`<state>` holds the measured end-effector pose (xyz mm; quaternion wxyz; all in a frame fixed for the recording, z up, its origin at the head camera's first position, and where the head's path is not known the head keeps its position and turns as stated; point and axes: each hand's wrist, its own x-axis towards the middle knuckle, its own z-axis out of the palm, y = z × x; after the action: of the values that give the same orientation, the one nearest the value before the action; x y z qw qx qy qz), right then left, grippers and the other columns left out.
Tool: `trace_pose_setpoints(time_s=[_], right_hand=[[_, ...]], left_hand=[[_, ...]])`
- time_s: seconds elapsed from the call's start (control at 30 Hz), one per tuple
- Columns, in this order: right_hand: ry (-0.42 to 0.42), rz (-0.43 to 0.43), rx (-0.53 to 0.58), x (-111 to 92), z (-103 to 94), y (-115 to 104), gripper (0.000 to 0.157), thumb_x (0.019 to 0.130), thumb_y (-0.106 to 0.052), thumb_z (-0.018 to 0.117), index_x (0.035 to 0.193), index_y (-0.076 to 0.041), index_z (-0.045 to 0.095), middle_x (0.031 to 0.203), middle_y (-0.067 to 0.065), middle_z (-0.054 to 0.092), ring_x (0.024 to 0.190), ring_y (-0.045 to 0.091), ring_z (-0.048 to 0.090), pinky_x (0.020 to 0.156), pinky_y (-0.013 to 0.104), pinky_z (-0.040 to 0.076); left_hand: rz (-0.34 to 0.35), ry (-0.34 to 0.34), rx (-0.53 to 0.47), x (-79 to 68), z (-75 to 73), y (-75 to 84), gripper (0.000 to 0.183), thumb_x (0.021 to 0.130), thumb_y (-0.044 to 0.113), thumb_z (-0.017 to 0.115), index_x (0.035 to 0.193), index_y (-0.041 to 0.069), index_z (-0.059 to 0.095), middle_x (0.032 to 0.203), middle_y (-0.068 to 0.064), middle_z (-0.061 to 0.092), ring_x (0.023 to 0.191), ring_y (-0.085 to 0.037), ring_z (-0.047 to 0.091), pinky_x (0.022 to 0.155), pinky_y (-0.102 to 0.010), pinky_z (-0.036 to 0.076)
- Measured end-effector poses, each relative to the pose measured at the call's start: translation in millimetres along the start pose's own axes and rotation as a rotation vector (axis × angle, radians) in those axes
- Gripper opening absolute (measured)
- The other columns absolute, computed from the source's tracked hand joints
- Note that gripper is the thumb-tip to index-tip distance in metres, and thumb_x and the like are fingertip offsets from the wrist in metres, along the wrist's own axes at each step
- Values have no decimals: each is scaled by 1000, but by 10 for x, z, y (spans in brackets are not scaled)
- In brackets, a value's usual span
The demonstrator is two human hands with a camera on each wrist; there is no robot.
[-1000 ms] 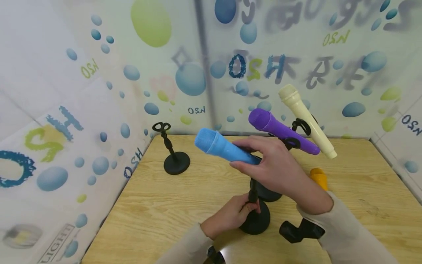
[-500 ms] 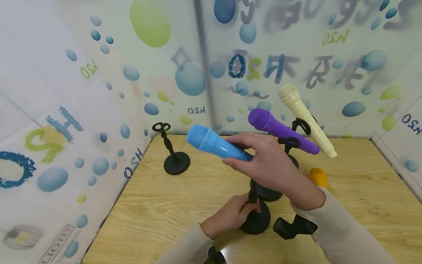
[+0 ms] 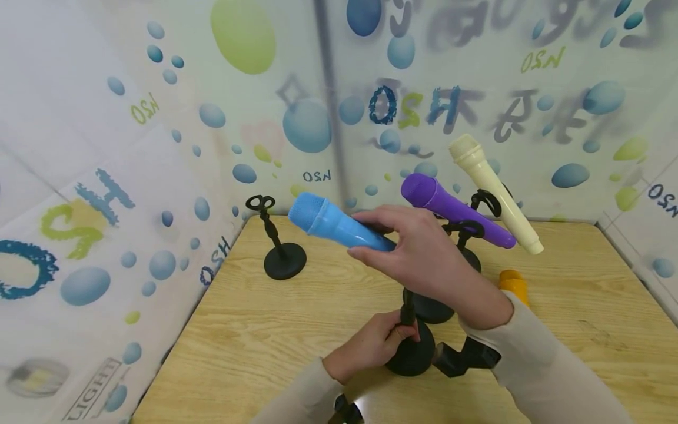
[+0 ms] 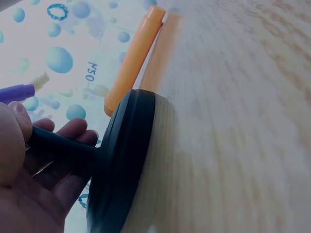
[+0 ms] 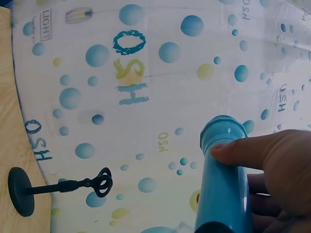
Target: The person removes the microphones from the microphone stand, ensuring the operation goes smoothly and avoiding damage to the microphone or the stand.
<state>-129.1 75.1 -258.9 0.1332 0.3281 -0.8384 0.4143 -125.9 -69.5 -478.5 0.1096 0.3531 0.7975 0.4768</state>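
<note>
My right hand (image 3: 429, 253) grips a blue microphone (image 3: 339, 222), tilted with its head up to the left. In the right wrist view the thumb lies along the blue barrel (image 5: 221, 189), and something black shows at its lower end. Below, my left hand (image 3: 371, 344) grips the post of a black microphone stand (image 3: 412, 356), whose round base (image 4: 124, 160) is on the table. My right hand hides the top of this stand, so I cannot tell whether its clip touches the microphone.
A purple microphone (image 3: 455, 211) and a cream microphone (image 3: 498, 194) sit tilted in stand clips behind. An orange microphone (image 4: 133, 60) lies on the wooden table (image 3: 238, 341), partly behind my right sleeve. A bare black stand (image 3: 285, 260) is at the back left.
My right hand and the blue microphone have moved left and slightly up. The left hand keeps its grip on the stand, which stays in place.
</note>
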Motion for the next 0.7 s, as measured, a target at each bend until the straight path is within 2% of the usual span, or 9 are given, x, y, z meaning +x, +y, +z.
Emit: trace_pose_setpoints(time_s=[0.33, 0.7], right_hand=[[-14, -8, -3, 92, 26, -55, 37, 96, -21, 84, 128, -4, 77, 118, 11, 81, 99, 22, 78, 85, 45, 66], [-34, -92, 0, 247, 40, -238, 43, 95, -21, 86, 132, -3, 75, 121, 11, 80, 101, 20, 77, 84, 42, 65]], left_hand=[[-19, 5, -5, -7, 0, 2, 17, 113, 16, 54, 107, 8, 68, 107, -11, 79, 105, -3, 71, 102, -23, 56], [-37, -5, -25, 4, -8, -48, 20, 112, 19, 58, 115, 7, 73, 114, -10, 80, 105, 1, 69, 99, -19, 56]])
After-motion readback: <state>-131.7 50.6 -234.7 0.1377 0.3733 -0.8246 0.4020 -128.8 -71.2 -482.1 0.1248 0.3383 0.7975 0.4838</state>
